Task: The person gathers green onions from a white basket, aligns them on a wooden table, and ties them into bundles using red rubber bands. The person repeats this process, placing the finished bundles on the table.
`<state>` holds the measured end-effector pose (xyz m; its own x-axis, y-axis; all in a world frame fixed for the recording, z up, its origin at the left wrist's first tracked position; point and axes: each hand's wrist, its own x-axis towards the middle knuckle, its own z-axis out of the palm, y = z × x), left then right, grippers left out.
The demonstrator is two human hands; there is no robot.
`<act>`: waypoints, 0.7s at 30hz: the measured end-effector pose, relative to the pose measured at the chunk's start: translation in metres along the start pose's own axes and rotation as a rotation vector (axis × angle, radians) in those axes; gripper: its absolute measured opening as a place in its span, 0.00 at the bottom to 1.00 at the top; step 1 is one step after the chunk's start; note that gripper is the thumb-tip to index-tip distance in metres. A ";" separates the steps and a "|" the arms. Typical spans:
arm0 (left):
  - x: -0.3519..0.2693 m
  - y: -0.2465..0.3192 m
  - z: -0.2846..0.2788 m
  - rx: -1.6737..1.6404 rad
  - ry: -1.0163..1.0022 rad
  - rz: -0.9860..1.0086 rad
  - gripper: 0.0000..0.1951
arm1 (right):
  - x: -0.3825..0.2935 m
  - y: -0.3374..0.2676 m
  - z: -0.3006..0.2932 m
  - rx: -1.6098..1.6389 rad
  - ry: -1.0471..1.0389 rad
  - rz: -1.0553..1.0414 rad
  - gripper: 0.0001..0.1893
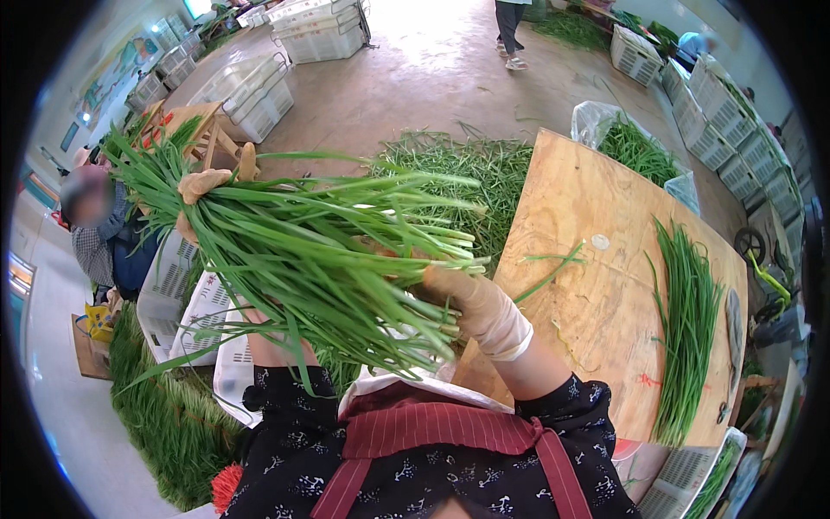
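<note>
A large loose bunch of long green leafy stalks, like garlic chives [311, 240], spans the view in front of my chest. My left hand [201, 191], in a tan glove, is closed round its leafy part at the left. My right hand [454, 292], gloved with a pale cuff, is at the cut stem ends; leaves partly hide its fingers. To the right stands a plywood table [603, 311] with a smaller bundle of the same greens [690, 337] lying along its right side, and a few loose stalks [551, 272] near its left edge.
A heap of green trimmings [460, 188] lies on the floor ahead. White plastic crates [249, 97] stand ahead left, more crates [746, 136] at right. A person [97, 227] is at the left, beside piled greens [162, 415]. Another person [509, 29] stands far ahead. Small scissors [723, 412] lie at the table's edge.
</note>
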<state>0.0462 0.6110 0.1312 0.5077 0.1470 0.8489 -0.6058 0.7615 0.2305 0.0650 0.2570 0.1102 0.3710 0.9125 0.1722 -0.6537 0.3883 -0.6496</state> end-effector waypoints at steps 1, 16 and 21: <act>0.006 -0.011 0.015 -0.168 -0.006 -0.016 0.13 | 0.002 0.002 -0.004 -0.105 0.016 0.017 0.31; -0.004 -0.035 0.031 -0.397 0.221 0.070 0.09 | -0.066 -0.020 -0.025 0.012 0.285 -0.418 0.14; -0.016 -0.014 0.011 -0.457 0.126 0.082 0.03 | -0.131 -0.053 -0.062 0.004 0.507 -0.661 0.12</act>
<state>0.0399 0.5912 0.1196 0.5571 0.2720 0.7846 -0.3297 0.9396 -0.0917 0.0915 0.1086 0.0760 0.9307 0.3277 0.1624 -0.1983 0.8252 -0.5289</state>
